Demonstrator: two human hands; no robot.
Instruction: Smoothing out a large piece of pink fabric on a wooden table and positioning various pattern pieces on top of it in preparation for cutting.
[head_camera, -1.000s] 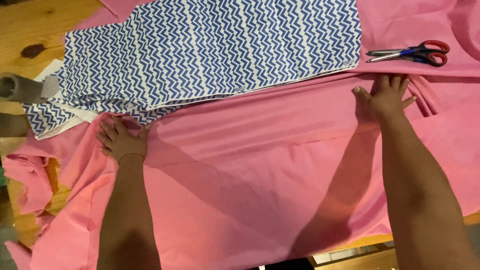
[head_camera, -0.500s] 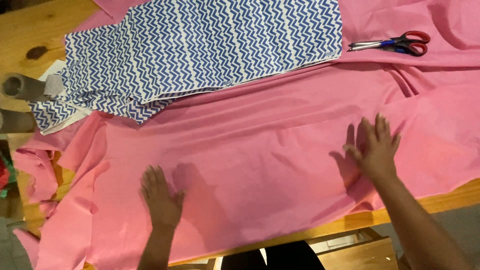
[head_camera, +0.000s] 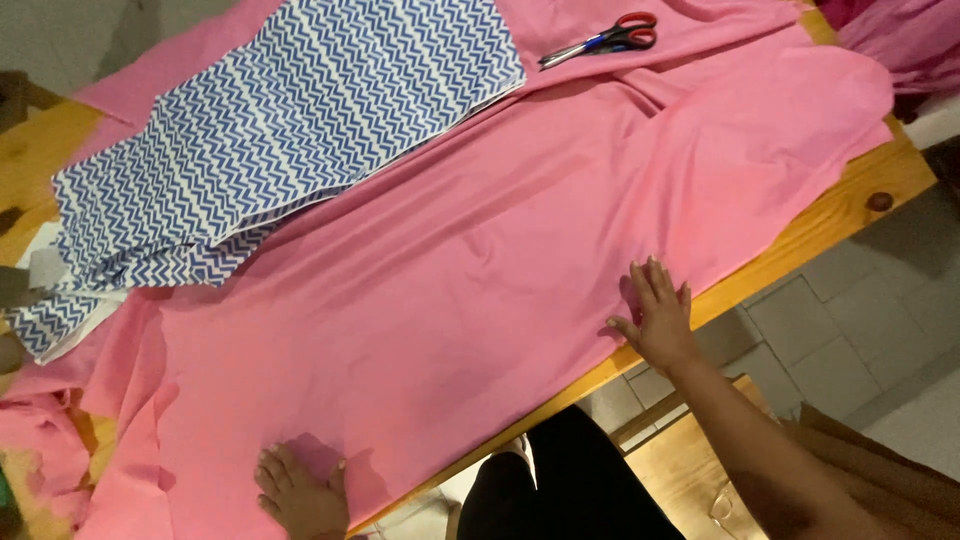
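Note:
A large pink cloth (head_camera: 480, 260) is spread across a wooden table (head_camera: 850, 205). My left hand (head_camera: 300, 490) lies flat on the cloth near its front edge at the lower left, fingers spread. At the table's front edge my right hand (head_camera: 655, 315) presses flat on the pink cloth, fingers apart. Neither hand holds anything. A folded blue and white zigzag fabric (head_camera: 270, 130) rests on the pink cloth at the upper left, far from both hands.
Scissors (head_camera: 605, 38) with red and blue handles lie on the cloth at the top. More pink fabric (head_camera: 900, 40) is bunched at the upper right. A wooden stool (head_camera: 690, 470) and tiled floor (head_camera: 860, 330) are below the table edge.
Both hands have slid toward me across the pink cloth, from beside the zigzag fabric to the table's front edge. The view has tilted and shifted right.

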